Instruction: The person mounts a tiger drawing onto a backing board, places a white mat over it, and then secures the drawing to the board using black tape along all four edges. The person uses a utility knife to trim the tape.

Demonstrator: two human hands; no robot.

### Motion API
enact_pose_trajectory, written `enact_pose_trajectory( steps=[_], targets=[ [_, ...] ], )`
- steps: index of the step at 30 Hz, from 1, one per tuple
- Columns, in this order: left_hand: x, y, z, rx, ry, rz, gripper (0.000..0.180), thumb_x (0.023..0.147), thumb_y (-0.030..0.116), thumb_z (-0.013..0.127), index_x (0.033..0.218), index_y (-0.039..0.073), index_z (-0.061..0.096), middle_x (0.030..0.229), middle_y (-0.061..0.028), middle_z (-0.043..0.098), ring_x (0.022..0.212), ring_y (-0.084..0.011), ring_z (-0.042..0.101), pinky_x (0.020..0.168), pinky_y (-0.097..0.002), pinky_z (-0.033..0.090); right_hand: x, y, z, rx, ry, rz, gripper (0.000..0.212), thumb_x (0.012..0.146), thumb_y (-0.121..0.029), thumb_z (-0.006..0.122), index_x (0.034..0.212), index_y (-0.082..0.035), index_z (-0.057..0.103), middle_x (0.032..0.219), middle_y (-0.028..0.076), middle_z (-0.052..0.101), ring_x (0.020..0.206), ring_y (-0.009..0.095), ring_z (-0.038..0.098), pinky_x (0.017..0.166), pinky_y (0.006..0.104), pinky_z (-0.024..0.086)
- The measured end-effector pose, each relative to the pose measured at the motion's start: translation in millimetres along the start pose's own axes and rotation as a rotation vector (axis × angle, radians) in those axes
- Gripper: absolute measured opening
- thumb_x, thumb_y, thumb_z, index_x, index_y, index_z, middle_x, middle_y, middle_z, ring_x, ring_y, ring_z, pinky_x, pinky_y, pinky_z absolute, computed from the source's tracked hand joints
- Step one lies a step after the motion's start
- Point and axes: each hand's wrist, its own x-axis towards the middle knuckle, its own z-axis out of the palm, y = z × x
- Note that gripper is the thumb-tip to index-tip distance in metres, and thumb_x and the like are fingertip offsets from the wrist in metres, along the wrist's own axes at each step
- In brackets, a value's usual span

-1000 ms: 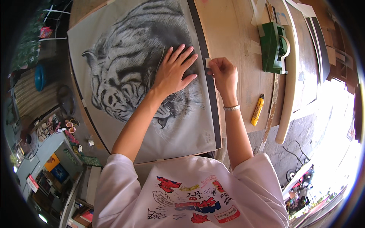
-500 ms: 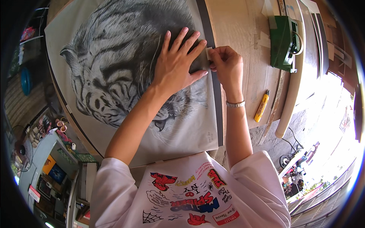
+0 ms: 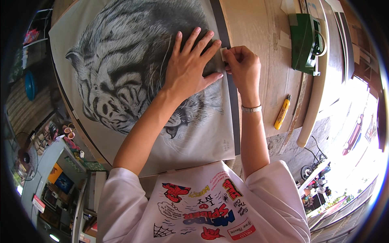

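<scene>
In the head view, the left hand lies flat and open, fingers spread, pressing on the tiger drawing, a large sheet that covers most of the wooden board and reaches toward its near edge. The right hand is closed in a pinch on a small piece of pale tape, held right at the drawing's right edge, where a dark border strip runs down the sheet. The two hands are just beside each other, the left fingertips almost touching the tape. A bracelet sits on the right wrist. Toward the board's right edge lie a green tape dispenser, a yellow utility knife and a long pale roll, all well apart from the hands. To do this step well, the flat hand should likely keep even pressure so the sheet cannot creep, while the tape is handled slowly and low along the paper, which looks thin enough to tear or smudge under a careless pull.
</scene>
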Motion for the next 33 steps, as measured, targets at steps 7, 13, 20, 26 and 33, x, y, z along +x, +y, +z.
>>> enact_pose_trajectory(
  steps=[7,13,20,26,33],
  targets=[
    [0.4,0.5,0.3,0.007,-0.001,0.0,0.08,0.082,0.06,0.076,0.149,0.019,0.057,0.158,-0.0051,0.046,0.152,-0.0308,0.033,0.126,-0.0615,0.02,-0.3,1.7,6.0,-0.084,0.063,-0.028,0.022,0.089,-0.018,0.077,0.091,0.004,0.074,0.075,0.014,0.075,0.066,0.02,0.074,0.065,0.0333,0.058],
    [0.5,0.0,1.6,0.012,0.0,-0.003,0.08,0.082,0.06,0.075,0.149,0.019,0.056,0.158,-0.0051,0.046,0.152,-0.0311,0.034,0.126,-0.0614,0.02,1.5,2.0,10.3,-0.203,0.112,-0.088,0.024,0.087,-0.022,0.08,0.087,0.0,0.07,0.076,0.018,0.074,0.071,0.032,0.074,0.068,0.0397,0.058],
    [1.4,-0.6,1.7,0.023,-0.01,0.005,0.082,0.083,0.061,0.075,0.15,0.02,0.055,0.159,-0.0051,0.045,0.152,-0.0312,0.034,0.125,-0.0623,0.021,-15.2,-1.7,1.9,-0.401,0.123,-0.033,0.034,0.085,-0.032,0.082,0.09,-0.005,0.062,0.073,0.016,0.071,0.071,0.038,0.071,0.066,0.0455,0.055],
    [0.5,-0.8,2.0,-0.021,-0.003,-0.002,0.081,0.083,0.055,0.077,0.153,0.022,0.053,0.16,-0.0055,0.046,0.151,-0.0331,0.036,0.124,-0.0627,0.022,0.5,0.1,11.1,-0.365,0.171,-0.124,0.033,0.085,-0.03,0.083,0.089,-0.005,0.062,0.071,0.015,0.069,0.068,0.035,0.069,0.063,0.0437,0.053],
    [28.3,-11.4,-4.7,-0.041,-0.01,0.169,0.051,0.093,0.027,0.073,0.142,0.021,0.063,0.146,-0.009,0.057,0.142,-0.029,0.048,0.124,-0.0532,0.03,-39.4,12.2,-11.6,-0.298,0.1,-0.051,0.026,0.087,-0.021,0.081,0.092,-0.004,0.062,0.067,0.01,0.065,0.059,0.026,0.064,0.06,0.0376,0.052]
  ],
)
